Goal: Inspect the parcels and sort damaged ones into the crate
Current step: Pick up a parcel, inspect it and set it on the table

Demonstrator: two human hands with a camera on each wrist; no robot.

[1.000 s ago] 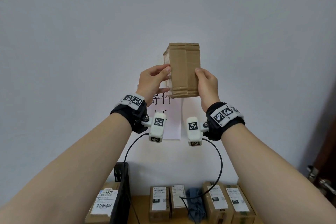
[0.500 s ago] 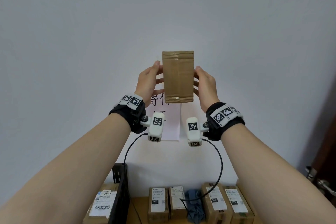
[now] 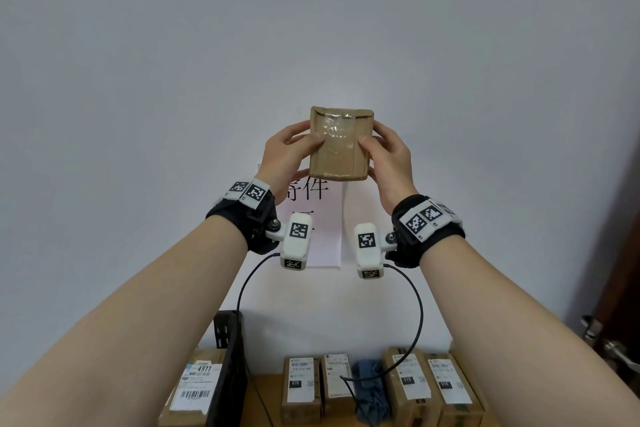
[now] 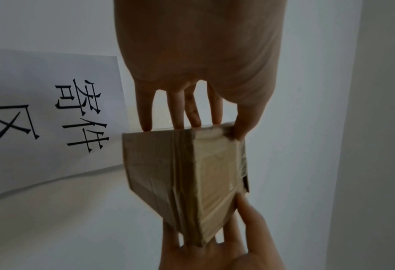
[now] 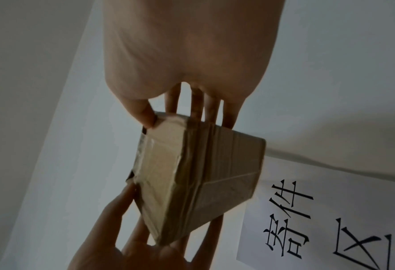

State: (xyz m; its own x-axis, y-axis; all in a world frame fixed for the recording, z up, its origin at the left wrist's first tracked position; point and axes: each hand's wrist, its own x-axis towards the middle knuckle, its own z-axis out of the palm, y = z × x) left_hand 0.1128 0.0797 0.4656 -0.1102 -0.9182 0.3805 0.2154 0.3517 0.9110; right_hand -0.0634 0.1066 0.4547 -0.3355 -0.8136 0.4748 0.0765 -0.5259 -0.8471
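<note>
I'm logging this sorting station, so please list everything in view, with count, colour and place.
held parcel: one, brown cardboard with clear tape, raised in front of the wall
paper sign: one, white with black characters, on the wall behind the hands
labelled parcels: four, brown, in a row on the wooden surface below
blue-grey bundle: one, amid that row
crate: one, black, lower left
parcel in crate: one, brown, white label
door handle: one, metal, right edge
left hand: grips the held parcel's left side
right hand: grips its right side
</note>
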